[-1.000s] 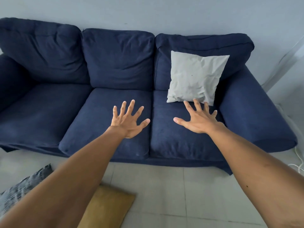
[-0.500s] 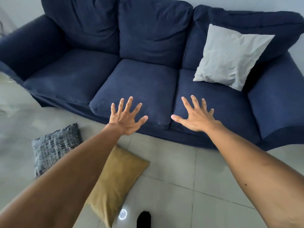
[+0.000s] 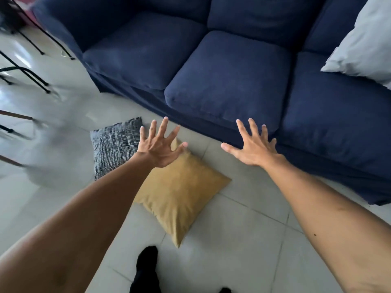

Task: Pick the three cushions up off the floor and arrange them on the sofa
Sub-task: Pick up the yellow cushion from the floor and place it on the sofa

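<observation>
The square mustard-yellow fabric cushion (image 3: 179, 193) lies flat on the pale tiled floor (image 3: 243, 240) in front of the dark navy three-seat fabric sofa (image 3: 228, 81), with a corner of it just beside a black-socked foot (image 3: 146, 269). A step forward without looking could land on that corner and slide it across the smooth tile, or trip the person.

The square grey-and-black woven cushion (image 3: 115, 148) lies farther from the sofa's middle seat, close against the yellow one and partly hidden by the left forearm. Whether the two overlap cannot be told. If they do, a hasty one-handed grab at either could drag its neighbour along instead of lifting cleanly.

The crumpled pale grey cushion (image 3: 364, 45) already rests on the sofa's right seat, leaning on the backrest.

The left hand (image 3: 160, 148) hovers over the yellow cushion's far corner, fingers spread wide, holding nothing. The right hand (image 3: 252, 148) is likewise splayed and empty, above bare tile just before the sofa's front edge. Both arms are stretched forward, palms down.
</observation>
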A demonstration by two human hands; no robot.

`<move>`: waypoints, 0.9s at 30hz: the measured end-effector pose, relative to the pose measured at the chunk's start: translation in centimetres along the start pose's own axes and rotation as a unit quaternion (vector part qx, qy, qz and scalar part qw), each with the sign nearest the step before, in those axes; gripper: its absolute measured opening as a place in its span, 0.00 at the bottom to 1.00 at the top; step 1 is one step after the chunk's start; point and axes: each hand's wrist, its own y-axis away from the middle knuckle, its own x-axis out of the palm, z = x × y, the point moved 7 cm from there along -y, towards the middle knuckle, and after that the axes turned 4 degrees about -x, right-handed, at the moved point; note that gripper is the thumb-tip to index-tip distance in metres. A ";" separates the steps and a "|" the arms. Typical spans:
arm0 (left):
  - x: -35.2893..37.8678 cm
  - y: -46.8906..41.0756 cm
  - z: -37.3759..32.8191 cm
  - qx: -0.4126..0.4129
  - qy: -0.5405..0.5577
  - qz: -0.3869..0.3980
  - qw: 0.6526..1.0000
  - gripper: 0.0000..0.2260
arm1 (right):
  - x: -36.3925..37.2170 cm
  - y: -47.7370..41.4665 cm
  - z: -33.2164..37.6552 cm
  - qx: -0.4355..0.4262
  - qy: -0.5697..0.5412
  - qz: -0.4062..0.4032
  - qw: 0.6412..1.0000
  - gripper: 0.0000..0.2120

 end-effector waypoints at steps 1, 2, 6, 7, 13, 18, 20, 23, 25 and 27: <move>0.7 -0.2 0.9 0.001 0.000 0.003 1.000 0.37 | 1.2 -0.3 0.7 0.002 -0.003 0.001 1.000 0.51; 1.5 -0.5 1.9 0.004 -0.002 0.007 1.000 0.38 | 2.5 -0.6 1.4 0.007 -0.007 0.004 1.000 0.51; 5.1 -2.8 5.4 0.032 -0.017 0.025 0.999 0.37 | 7.9 -1.7 3.7 0.040 -0.017 0.013 0.999 0.51; 6.0 -3.6 6.1 0.044 -0.022 0.028 0.998 0.37 | 9.4 -2.1 4.2 0.055 -0.026 0.016 0.998 0.51; 11.7 -7.8 8.9 0.120 -0.043 0.046 0.991 0.36 | 17.8 -3.9 6.4 0.134 -0.074 0.031 0.988 0.50; 16.9 -10.7 10.4 0.153 -0.061 0.077 0.983 0.36 | 24.8 -4.7 7.5 0.182 -0.117 0.040 0.975 0.50; 19.5 -11.5 10.7 0.163 -0.068 0.091 0.980 0.36 | 27.8 -5.0 7.7 0.203 -0.142 0.047 0.968 0.51; 23.6 -12.5 11.2 0.174 -0.078 0.102 0.976 0.36 | 32.2 -5.6 7.9 0.240 -0.184 0.047 0.952 0.51; 26.9 -13.3 11.5 0.180 -0.087 0.113 0.973 0.37 | 35.4 -5.8 7.8 0.262 -0.210 0.044 0.941 0.51; 29.7 -14.0 11.7 0.185 -0.097 0.121 0.970 0.38 | 38.4 -6.1 7.8 0.277 -0.238 0.039 0.930 0.51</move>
